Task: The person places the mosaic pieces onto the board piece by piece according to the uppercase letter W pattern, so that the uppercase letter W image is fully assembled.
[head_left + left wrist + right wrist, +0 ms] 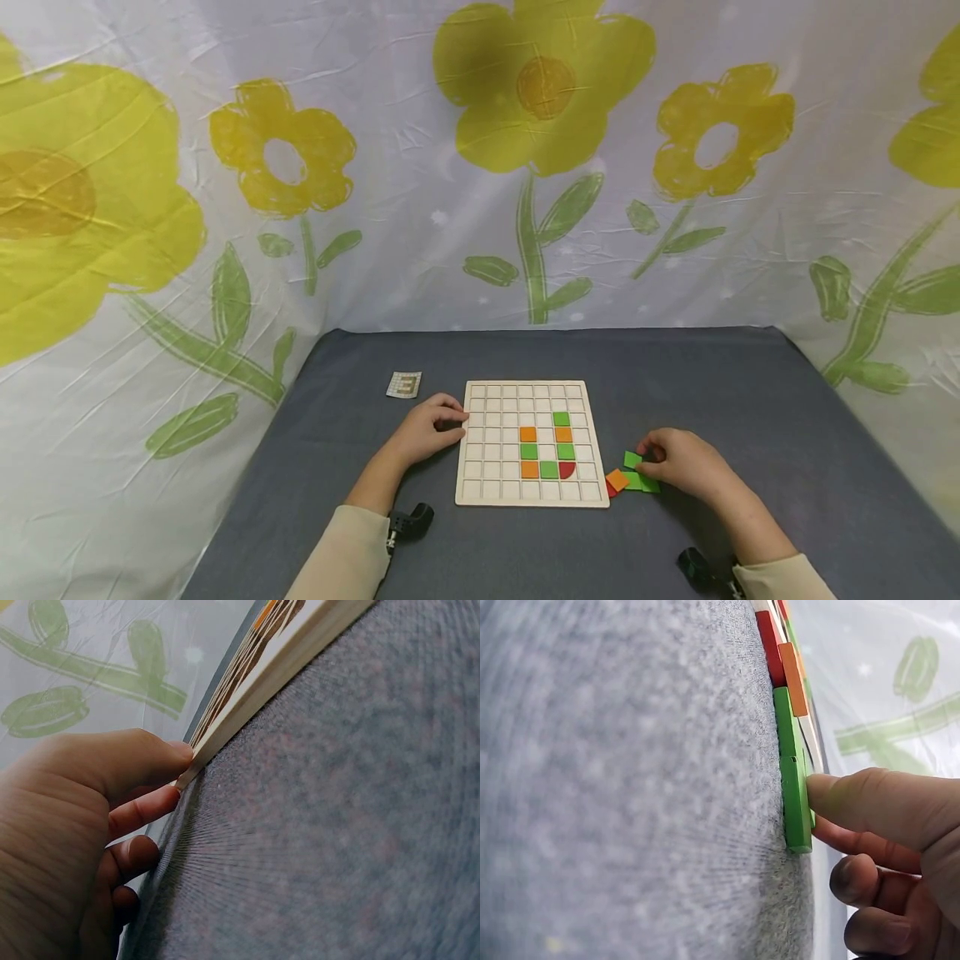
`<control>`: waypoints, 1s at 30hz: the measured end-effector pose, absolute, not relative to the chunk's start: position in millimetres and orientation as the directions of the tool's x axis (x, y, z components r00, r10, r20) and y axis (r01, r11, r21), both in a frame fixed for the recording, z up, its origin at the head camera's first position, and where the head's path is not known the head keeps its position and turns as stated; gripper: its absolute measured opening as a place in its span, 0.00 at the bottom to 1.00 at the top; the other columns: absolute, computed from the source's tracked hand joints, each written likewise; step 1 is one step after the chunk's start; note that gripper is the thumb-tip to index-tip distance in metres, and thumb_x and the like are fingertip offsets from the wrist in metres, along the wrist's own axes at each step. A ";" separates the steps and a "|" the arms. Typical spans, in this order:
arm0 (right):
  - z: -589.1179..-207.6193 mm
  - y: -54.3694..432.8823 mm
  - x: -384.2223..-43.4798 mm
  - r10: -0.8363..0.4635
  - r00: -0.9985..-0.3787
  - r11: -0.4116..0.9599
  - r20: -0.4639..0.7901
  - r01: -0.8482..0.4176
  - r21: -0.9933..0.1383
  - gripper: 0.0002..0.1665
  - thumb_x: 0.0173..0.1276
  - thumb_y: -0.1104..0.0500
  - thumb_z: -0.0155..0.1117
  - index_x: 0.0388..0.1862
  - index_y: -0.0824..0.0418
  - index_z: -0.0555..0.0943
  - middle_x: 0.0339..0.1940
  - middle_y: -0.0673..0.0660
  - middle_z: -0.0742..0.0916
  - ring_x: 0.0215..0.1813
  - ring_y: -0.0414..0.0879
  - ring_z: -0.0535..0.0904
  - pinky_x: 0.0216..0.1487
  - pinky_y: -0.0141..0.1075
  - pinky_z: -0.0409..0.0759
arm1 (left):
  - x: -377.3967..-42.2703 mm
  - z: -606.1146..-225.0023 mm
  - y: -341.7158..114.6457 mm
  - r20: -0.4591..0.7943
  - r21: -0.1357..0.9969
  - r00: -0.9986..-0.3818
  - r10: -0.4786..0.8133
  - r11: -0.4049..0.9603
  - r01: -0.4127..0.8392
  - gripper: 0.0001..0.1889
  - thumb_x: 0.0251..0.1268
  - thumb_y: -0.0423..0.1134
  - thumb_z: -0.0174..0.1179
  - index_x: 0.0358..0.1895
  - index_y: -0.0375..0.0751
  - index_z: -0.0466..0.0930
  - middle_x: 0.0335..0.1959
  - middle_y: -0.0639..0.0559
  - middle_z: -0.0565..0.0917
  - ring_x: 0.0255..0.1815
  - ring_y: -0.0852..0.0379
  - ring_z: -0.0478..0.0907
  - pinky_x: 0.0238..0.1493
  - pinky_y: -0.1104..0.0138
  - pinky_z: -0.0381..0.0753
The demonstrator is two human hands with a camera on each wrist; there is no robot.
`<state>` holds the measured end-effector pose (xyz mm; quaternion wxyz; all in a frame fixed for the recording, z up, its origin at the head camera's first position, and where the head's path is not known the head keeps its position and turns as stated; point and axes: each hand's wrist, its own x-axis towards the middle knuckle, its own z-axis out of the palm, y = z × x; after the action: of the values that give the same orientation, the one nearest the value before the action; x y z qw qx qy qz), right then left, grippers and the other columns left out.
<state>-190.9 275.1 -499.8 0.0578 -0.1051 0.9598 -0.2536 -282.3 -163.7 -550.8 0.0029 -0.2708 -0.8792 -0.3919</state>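
A pale wooden grid board (487, 492) lies flat on the table. Orange and green square tiles and a red rounded tile (567, 471) sit in several of its cells. My left hand (427, 429) touches the board's left edge with thumb and index fingertips, the other fingers loosely bent. Beyond the board's right side, my right hand (686, 462) pinches a green square tile (632, 459) between thumb and index finger. Close under that hand lie more green tiles (795, 802), an orange tile (793, 679) and a red tile (771, 649).
A small card (404, 384) with a figure on a grid lies at the back left of the dark grey table cloth (337, 375). Behind the table hangs a white curtain (405, 250) printed with yellow flowers. Each wrist wears a black camera mount (412, 521).
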 end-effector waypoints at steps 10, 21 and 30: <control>-497.5 272.8 -191.2 -0.249 -0.967 0.906 -0.060 -0.211 -0.366 0.09 0.58 0.56 0.77 0.35 0.58 0.88 0.19 0.48 0.72 0.24 0.42 0.67 0.29 0.39 0.64 | -282.3 -551.3 -163.2 0.231 0.684 -0.845 0.481 0.537 0.493 0.12 0.66 0.36 0.71 0.52 0.41 0.90 0.50 0.54 0.80 0.45 0.55 0.78 0.48 0.59 0.78; -492.1 273.1 -192.0 -0.270 -0.962 0.914 -0.031 -0.247 -0.321 0.09 0.57 0.57 0.76 0.36 0.58 0.88 0.22 0.48 0.72 0.26 0.42 0.67 0.29 0.39 0.64 | -282.3 -549.6 -163.6 0.231 0.684 -0.844 0.485 0.536 0.495 0.13 0.66 0.35 0.71 0.52 0.40 0.90 0.50 0.53 0.80 0.45 0.55 0.78 0.49 0.58 0.79; -473.3 263.1 -192.4 -0.311 -0.950 0.897 0.024 -0.302 -0.324 0.09 0.58 0.58 0.74 0.38 0.57 0.88 0.23 0.47 0.72 0.27 0.41 0.68 0.29 0.39 0.64 | -283.4 -551.8 -164.3 0.217 0.686 -0.852 0.476 0.546 0.480 0.13 0.66 0.36 0.71 0.52 0.42 0.90 0.50 0.55 0.80 0.44 0.58 0.77 0.48 0.60 0.78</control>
<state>-192.4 263.1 -473.3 0.0143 -0.1572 0.9737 -0.1641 -283.4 -164.3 -551.8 0.0026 -0.2718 -0.8793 -0.3911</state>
